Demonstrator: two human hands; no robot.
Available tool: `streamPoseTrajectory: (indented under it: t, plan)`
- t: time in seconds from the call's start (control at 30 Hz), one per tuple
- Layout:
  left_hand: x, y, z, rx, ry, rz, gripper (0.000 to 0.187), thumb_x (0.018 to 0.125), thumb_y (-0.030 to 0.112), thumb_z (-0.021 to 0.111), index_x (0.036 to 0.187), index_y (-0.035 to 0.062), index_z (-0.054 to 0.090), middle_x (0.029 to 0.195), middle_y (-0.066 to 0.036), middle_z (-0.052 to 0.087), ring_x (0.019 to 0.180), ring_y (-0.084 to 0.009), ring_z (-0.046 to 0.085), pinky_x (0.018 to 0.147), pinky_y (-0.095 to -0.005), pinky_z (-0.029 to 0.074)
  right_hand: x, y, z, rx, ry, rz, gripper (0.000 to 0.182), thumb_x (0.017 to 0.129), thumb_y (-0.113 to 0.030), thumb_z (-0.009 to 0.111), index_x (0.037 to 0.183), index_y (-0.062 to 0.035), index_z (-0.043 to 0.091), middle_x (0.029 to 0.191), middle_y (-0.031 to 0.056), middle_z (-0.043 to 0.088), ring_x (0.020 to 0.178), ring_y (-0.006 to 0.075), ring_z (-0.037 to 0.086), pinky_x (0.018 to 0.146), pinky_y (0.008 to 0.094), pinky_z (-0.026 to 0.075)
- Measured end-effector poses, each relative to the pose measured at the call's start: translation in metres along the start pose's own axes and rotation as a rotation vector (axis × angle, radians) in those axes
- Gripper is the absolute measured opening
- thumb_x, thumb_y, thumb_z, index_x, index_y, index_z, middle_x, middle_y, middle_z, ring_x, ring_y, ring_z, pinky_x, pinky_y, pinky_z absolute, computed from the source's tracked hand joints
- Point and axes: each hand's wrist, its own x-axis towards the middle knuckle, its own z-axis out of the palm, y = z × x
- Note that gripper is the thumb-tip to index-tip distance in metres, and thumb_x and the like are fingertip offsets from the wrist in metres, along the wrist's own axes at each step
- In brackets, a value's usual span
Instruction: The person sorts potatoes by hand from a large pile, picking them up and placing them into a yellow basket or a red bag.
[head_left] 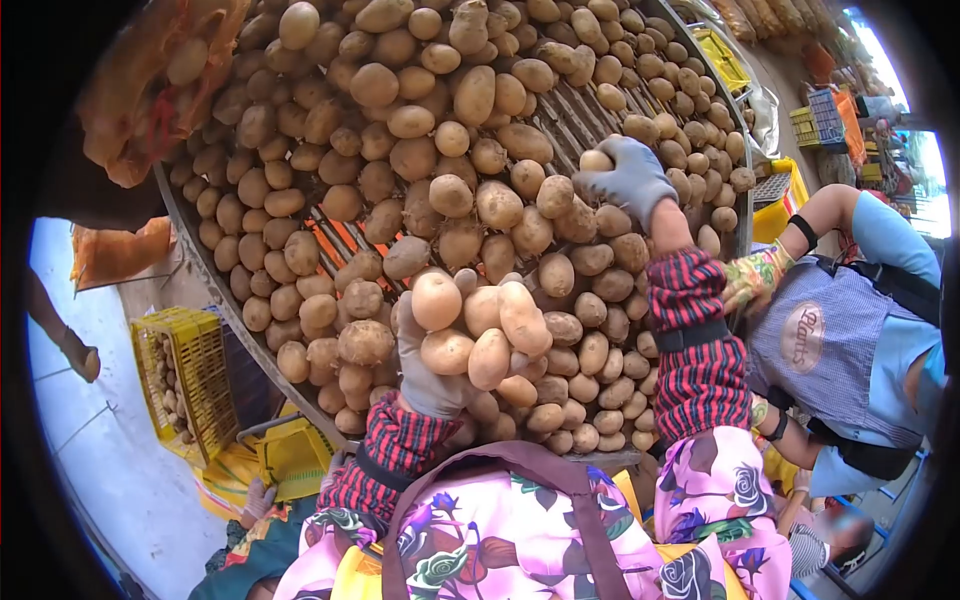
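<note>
Many brown potatoes (460, 240) lie over a slatted sorting table (570, 120). Near the table's front edge my left hand (428, 365), in a grey glove, cradles several pale potatoes (488, 325) in its palm and fingers. Farther right and forward, my right hand (630, 180), also gloved, has its fingers around one small potato (596, 161) above the bare slats. Dark slats and bits of orange show between the potatoes.
A co-worker in a checked apron (820, 340) stands at the right, with a gloved hand (755, 278) close to my right sleeve. Yellow crates (205, 380) stand at the lower left. An orange net sack (150, 90) hangs over the table's upper left.
</note>
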Motion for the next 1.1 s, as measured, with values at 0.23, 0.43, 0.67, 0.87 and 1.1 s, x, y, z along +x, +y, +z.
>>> streamPoseTrajectory:
  t: [0.23,0.43,0.67,0.87,1.1]
  plan:
    - [-0.022,0.015,-0.022,-0.293,0.272,-0.030,0.039,0.104,0.030,0.051,0.135,0.0076,0.047,0.141,-0.004,0.046,0.128,-0.0227,0.041,0.107,-0.0347,0.045,-0.021,-0.041,0.015,0.322,-0.080,0.002,0.047,0.074,-0.035,0.083,0.106,-0.0042,0.069,0.092,0.0113,0.070,0.083,0.0175,0.067,0.077,0.0299,0.053]
    - [-0.035,0.027,-0.031,-0.235,0.182,-0.062,0.039,0.105,0.035,0.047,0.133,0.0083,0.048,0.134,-0.005,0.048,0.121,-0.0228,0.043,0.105,-0.0389,0.044,-0.012,-0.030,0.027,0.254,0.243,-0.050,0.031,0.080,-0.020,0.068,0.109,-0.0087,0.069,0.096,0.0122,0.071,0.086,0.0232,0.069,0.078,0.0370,0.056]
    - [-0.034,0.042,0.009,-0.154,0.066,-0.194,0.056,0.095,0.058,0.056,0.129,0.0121,0.057,0.129,-0.014,0.055,0.116,-0.0355,0.055,0.095,-0.0556,0.049,0.001,-0.112,0.025,-0.543,-0.229,-0.157,0.045,0.083,-0.016,0.063,0.127,-0.0083,0.057,0.119,0.0206,0.069,0.113,0.0366,0.066,0.091,0.0470,0.054]
    - [-0.041,0.063,0.019,-0.259,-0.071,-0.185,0.061,0.097,0.059,0.051,0.133,0.0095,0.054,0.133,-0.015,0.054,0.122,-0.0356,0.053,0.099,-0.0530,0.049,0.005,-0.116,0.028,-0.470,-0.213,-0.057,0.048,0.082,-0.014,0.061,0.130,-0.0094,0.056,0.118,0.0210,0.069,0.114,0.0391,0.064,0.092,0.0469,0.053]
    - [-0.046,0.089,-0.004,-0.169,-0.046,-0.256,0.058,0.100,0.048,0.052,0.142,0.0094,0.045,0.145,-0.012,0.049,0.133,-0.0288,0.049,0.110,-0.0472,0.045,-0.106,-0.110,0.025,1.023,-0.068,0.129,0.025,0.095,-0.023,0.068,0.111,-0.0040,0.066,0.088,0.0018,0.068,0.063,0.0058,0.058,0.055,0.0208,0.047]
